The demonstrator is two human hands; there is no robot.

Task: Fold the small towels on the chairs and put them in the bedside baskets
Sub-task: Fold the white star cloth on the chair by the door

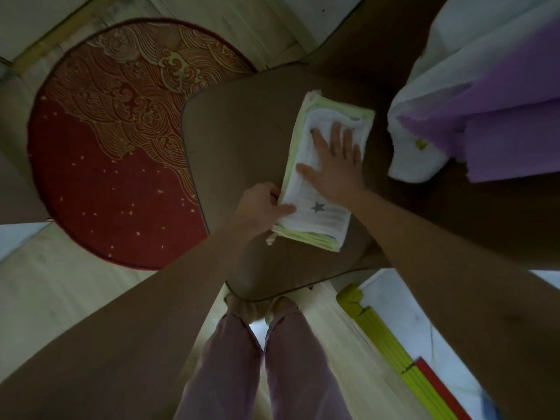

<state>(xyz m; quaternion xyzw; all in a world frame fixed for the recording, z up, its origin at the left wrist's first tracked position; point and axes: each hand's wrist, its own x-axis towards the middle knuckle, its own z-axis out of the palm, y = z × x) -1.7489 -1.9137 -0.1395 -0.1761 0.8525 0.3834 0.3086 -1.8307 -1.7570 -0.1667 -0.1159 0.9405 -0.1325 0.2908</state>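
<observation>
Resting on a brown chair seat [242, 140], folded towels [321, 213] beside a red rug [106, 165].

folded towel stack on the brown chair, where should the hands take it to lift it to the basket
Probably by its two long edges, one hand from each side. The folded white and pale-green towel stack lies flat on the brown chair seat, long and narrow. The left hand already grips the left edge; the right hand, flat on top, could slide under the right edge.
</observation>
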